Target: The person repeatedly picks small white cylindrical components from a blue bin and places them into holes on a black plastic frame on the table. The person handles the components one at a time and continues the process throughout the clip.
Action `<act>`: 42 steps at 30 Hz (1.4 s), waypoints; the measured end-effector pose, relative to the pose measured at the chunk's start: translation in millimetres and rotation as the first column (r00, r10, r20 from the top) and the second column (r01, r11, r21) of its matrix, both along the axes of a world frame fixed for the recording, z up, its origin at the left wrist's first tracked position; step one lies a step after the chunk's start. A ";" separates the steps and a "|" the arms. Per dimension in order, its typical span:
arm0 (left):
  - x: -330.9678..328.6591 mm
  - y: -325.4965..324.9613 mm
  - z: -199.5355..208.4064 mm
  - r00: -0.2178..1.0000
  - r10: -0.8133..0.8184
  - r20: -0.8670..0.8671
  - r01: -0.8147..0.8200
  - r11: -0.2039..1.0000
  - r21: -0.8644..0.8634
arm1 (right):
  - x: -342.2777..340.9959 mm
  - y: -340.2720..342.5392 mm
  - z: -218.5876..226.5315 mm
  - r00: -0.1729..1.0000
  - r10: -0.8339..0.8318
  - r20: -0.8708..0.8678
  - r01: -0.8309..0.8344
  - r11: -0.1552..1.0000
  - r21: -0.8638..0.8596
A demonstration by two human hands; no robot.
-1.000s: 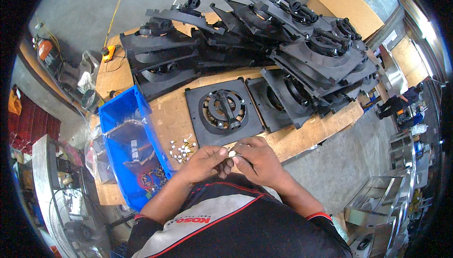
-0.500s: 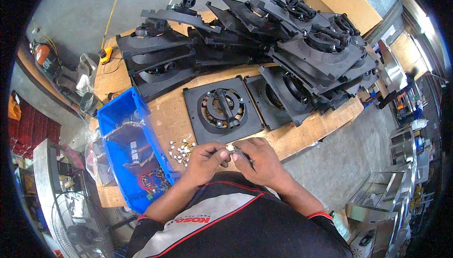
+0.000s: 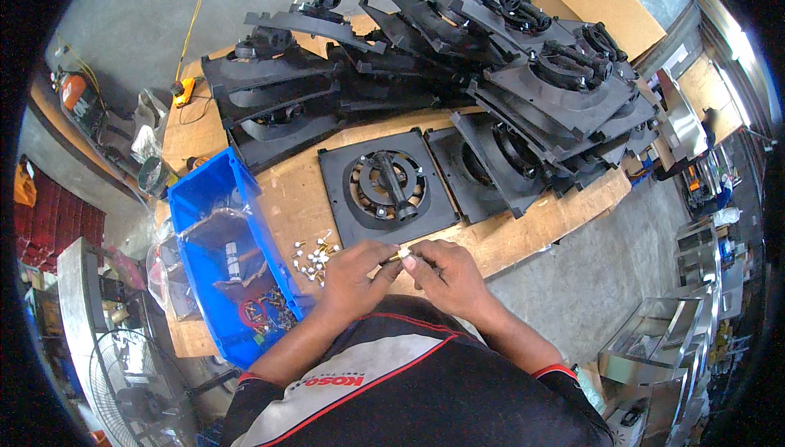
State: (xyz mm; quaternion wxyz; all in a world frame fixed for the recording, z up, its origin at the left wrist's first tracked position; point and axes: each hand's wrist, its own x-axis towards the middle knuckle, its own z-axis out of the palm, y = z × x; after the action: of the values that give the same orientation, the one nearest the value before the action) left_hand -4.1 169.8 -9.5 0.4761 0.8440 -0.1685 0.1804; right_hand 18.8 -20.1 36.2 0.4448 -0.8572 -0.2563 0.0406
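Note:
My left hand (image 3: 360,275) and my right hand (image 3: 448,275) meet at the near edge of the table, fingertips closed. Pinched between them is a small brass fitting (image 3: 398,256) with a white part at its right end. The left fingers hold its brass side and the right thumb and fingers press on the white end. To the left of my hands lies a loose pile of similar brass-and-white fittings (image 3: 311,260). Just beyond my hands a square black stove frame (image 3: 343,218) lies flat, carrying a round black burner with a tube (image 3: 392,185).
A blue bin (image 3: 192,238) holding small screws and bags stands at the left. Stacks of black frames (image 3: 531,95) cover the wooden table's (image 3: 523,242) far side. A yellow tool (image 3: 184,91) sits at the far left corner, a fan (image 3: 135,390) at lower left.
My fingers have shifted around the fitting, and more of its brass side now shows. Both hands stay in nearly the same place. The frames and bin have not moved.

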 end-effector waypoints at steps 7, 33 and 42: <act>-1.8 0.7 22.1 0.991 -0.052 -0.121 0.047 0.998 -0.042 | 1.3 2.1 -3.3 0.984 -0.007 0.176 0.006 1.000 0.006; 7.7 -5.3 -28.9 0.978 0.024 -0.207 0.014 0.983 0.182 | 4.8 -0.5 -40.7 0.969 0.058 0.240 0.019 0.952 -0.307; 97.3 104.8 16.3 0.887 0.456 -0.066 -0.357 0.770 0.529 | -0.5 -8.1 13.9 0.912 0.170 0.372 -0.095 0.973 -0.211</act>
State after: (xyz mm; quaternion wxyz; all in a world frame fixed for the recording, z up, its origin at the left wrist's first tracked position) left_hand 93.1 274.6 6.8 0.2027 0.9677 0.0242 0.1478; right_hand 18.3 -28.2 50.2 0.2986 -0.8668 -0.3920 -0.0757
